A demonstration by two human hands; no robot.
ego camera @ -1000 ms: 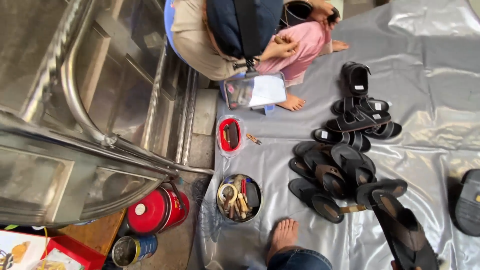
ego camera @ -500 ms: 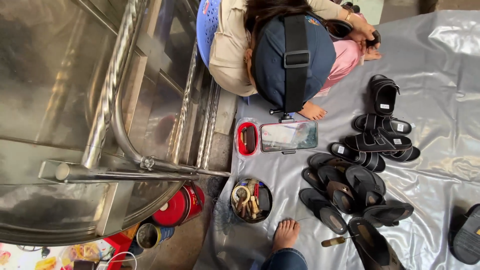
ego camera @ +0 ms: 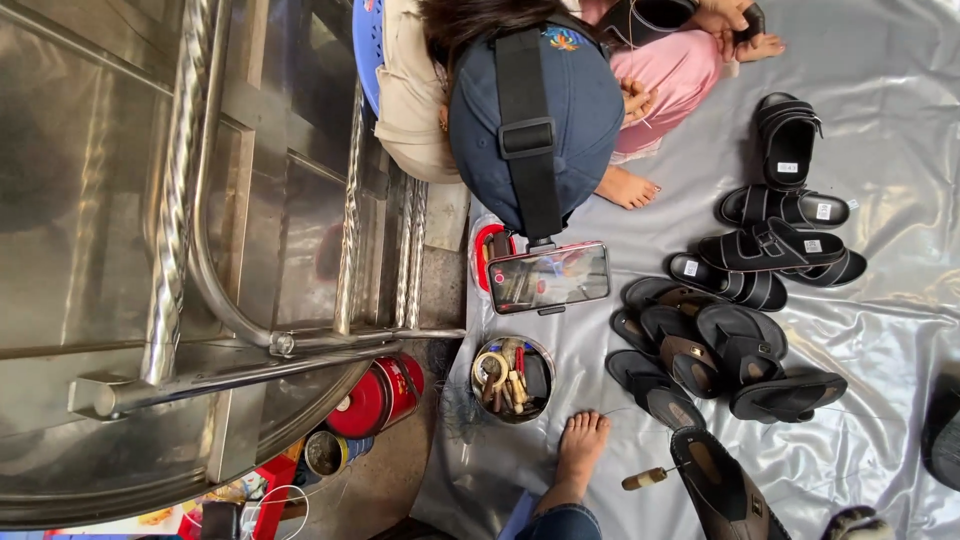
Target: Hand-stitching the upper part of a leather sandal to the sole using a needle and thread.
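Observation:
Neither of my hands shows in the head view. My bare foot rests on the silvery sheet at the bottom. Just right of it lies a black sandal with a wooden-handled awl against its edge. Across from me a person in a dark blue cap bends forward, a phone mounted below the cap. That person's hands hold a black sandal at the top edge. A small pale shape at the bottom right edge is too cropped to identify.
Several black sandals lie piled and in rows on the sheet. A round tin of tools and a red tin sit by the sheet's left edge. A steel cart with rails fills the left; a red can stands beneath it.
The view has swung, so the person opposite now sits lower and more central, head bent further over the phone. The sandals and tins lie as before.

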